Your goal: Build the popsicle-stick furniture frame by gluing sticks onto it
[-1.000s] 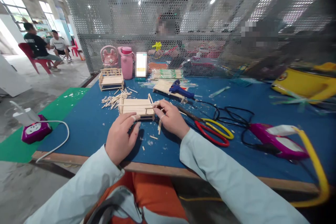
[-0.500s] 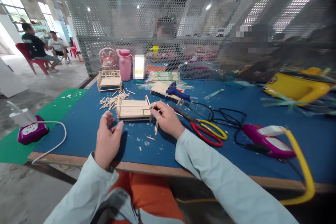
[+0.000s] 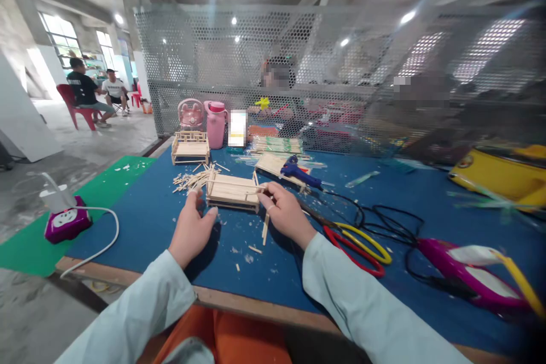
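Note:
A small model bed (image 3: 234, 192) made of pale wooden sticks stands on the blue tabletop in front of me. At its right end my right hand (image 3: 286, 211) pinches the end of a thin wooden stick (image 3: 239, 183) that lies across the model's length. My left hand (image 3: 194, 230) is at the model's left end, thumb and fingers apart. Its fingertips reach the edge of a pile of short cut sticks (image 3: 200, 177); whether they touch any is unclear. A few loose sticks (image 3: 265, 230) lie below the right hand.
Behind are a finished-looking stick model (image 3: 190, 151), a blue glue gun (image 3: 301, 173) on a stick panel, a pink bottle (image 3: 216, 128) and a phone (image 3: 237, 128). Scissors (image 3: 358, 247), black cables and a purple power strip (image 3: 469, 276) lie to the right. A perforated metal screen (image 3: 191, 68) stands behind.
My view has tilted up and left, so everything sits lower and further right. My left fingertips have come slightly nearer the model's left end. The right hand keeps its pinch.

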The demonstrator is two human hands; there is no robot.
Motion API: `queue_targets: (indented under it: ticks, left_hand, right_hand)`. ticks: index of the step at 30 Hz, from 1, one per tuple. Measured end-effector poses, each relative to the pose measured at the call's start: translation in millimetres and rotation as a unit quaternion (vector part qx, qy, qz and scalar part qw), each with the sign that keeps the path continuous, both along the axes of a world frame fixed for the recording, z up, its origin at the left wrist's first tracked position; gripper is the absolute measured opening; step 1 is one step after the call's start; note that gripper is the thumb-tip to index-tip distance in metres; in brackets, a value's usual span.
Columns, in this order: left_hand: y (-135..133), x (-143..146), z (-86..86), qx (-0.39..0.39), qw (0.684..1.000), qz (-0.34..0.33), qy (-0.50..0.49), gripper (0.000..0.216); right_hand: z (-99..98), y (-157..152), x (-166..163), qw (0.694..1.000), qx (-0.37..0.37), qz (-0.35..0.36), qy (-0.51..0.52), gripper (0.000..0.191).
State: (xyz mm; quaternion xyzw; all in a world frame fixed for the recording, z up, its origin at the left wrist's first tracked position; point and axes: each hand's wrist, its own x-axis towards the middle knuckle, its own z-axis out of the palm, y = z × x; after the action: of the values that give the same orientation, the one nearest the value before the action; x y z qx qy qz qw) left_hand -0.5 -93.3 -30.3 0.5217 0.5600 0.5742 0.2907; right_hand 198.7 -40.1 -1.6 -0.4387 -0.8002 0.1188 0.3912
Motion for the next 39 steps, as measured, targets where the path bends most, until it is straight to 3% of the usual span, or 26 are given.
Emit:
queue_targets:
  ticks: [2, 3, 5, 8, 12, 15, 21, 28, 34, 39]
  left_hand:
    - [-9.9, 2.9, 4.6, 0.032, 0.996, 0.067, 0.046, 0.035]
    - [-15.3, 4.8, 8.0, 0.047, 0.994, 0.062, 0.076, 0.030]
    - [-23.4, 8.7, 16.5, 0.050, 0.986, -0.027, 0.157, 0.019]
    - [-22.5, 13.2, 28.0, 0.017, 0.930, -0.114, 0.349, 0.019]
    - [-8.1, 18.1, 29.0, 0.060, 0.855, -0.079, 0.509, 0.023]
    - [-0.8, 21.0, 20.5, 0.119, 0.838, -0.047, 0.530, 0.027]
    - [13.4, 24.1, 14.3, 0.160, 0.869, -0.035, 0.468, 0.036]
    - [36.1, 33.6, 31.8, 0.074, 0.864, -0.089, 0.490, 0.033]
    - [42.3, 28.4, 22.9, 0.097, 0.932, -0.114, 0.329, 0.034]
    - [42.8, 26.7, 19.7, 0.116, 0.951, -0.107, 0.266, 0.027]
  right_hand:
    - [-0.6, -0.6, -0.3, 1.000, 0.003, -0.001, 0.004, 0.013]
    - [-0.9, -0.9, -0.6, 1.000, 0.002, 0.000, 0.009, 0.013]
    - [-1.6, -1.2, -1.3, 1.000, -0.003, 0.003, 0.022, 0.011]
    - [-2.6, -1.0, -2.4, 0.999, -0.012, 0.002, 0.035, 0.010]
    - [-3.8, -0.3, -3.3, 0.999, -0.016, -0.005, 0.038, 0.009]
    - [-4.3, -0.2, -4.1, 0.999, -0.013, -0.007, 0.041, 0.009]
    - [-4.0, -1.3, -5.7, 0.999, 0.004, -0.014, 0.031, 0.009]
    - [-2.9, -2.2, -5.6, 0.999, 0.015, -0.014, 0.026, 0.009]
    - [-4.2, -2.2, -6.0, 0.999, 0.016, -0.015, 0.028, 0.010]
    - [-3.8, -2.2, -6.1, 0.999, 0.017, -0.012, 0.028, 0.008]
